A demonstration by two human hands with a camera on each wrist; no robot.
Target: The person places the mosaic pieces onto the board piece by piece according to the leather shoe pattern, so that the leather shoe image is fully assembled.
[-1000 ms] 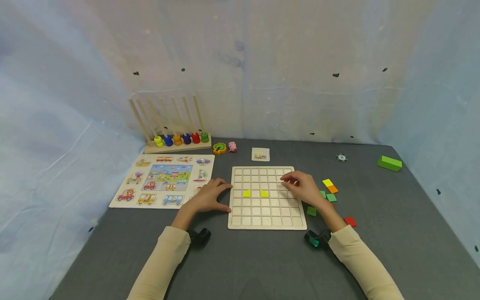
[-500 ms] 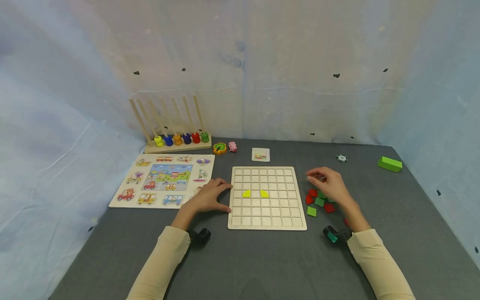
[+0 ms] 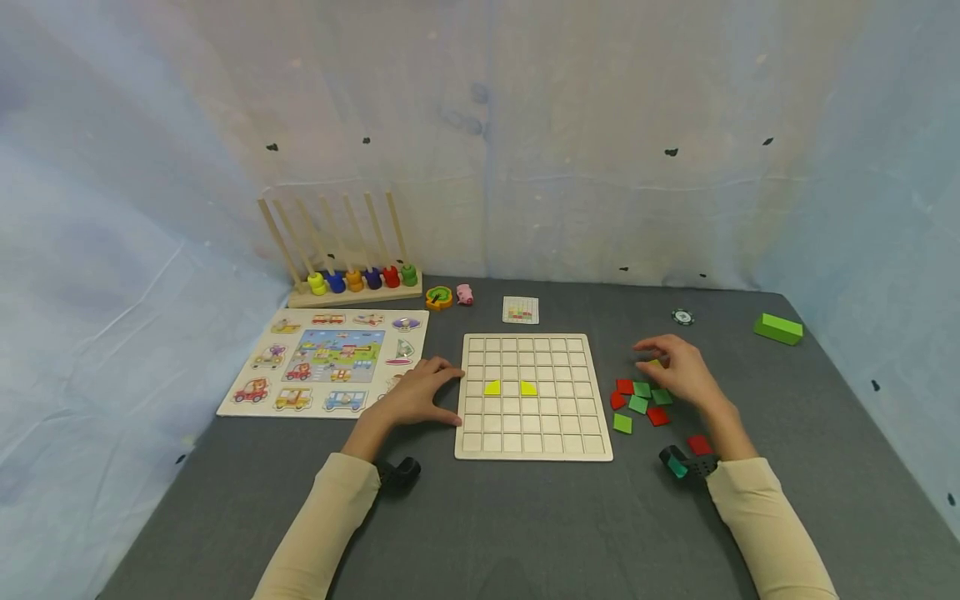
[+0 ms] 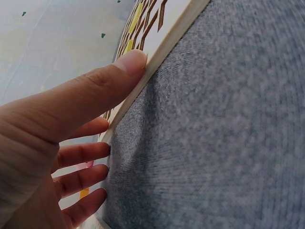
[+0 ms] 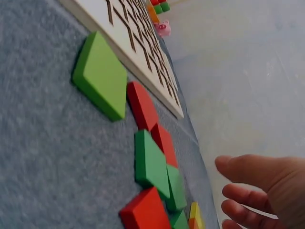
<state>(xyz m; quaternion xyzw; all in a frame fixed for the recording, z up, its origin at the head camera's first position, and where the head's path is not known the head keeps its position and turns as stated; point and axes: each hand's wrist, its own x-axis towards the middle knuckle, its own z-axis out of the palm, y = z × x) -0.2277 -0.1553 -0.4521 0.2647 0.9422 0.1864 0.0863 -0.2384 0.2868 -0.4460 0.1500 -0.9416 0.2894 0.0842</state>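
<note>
A pale wooden grid board point(image 3: 532, 421) lies flat on the table, with one yellow tile point(image 3: 492, 387) and another yellow tile point(image 3: 528, 388) in its cells. My left hand point(image 3: 420, 392) touches the board's left edge; in the left wrist view the thumb rests at the rim with the other fingers spread below. To the right of the board, my right hand point(image 3: 681, 371) hovers over loose tiles, its fingers loosely bent and holding nothing. Below it lie several red and green tiles, among them a light green tile point(image 5: 100, 76) and a red tile point(image 5: 145, 210). A yellow tile point(image 5: 199, 214) is partly hidden.
A picture puzzle board point(image 3: 251, 350) lies left, with a peg stacker point(image 3: 356, 293) behind it. A toy tree point(image 3: 439, 297), pink pig point(image 3: 465, 293) and pattern card point(image 3: 521, 310) stand at the back. Farther right are a poker chip point(image 3: 682, 317) and green block point(image 3: 778, 328).
My right hand has moved from over the board's right side out to the right, above the loose tiles. Red tiles it covered before now show. The left hand stays at the board's edge.
</note>
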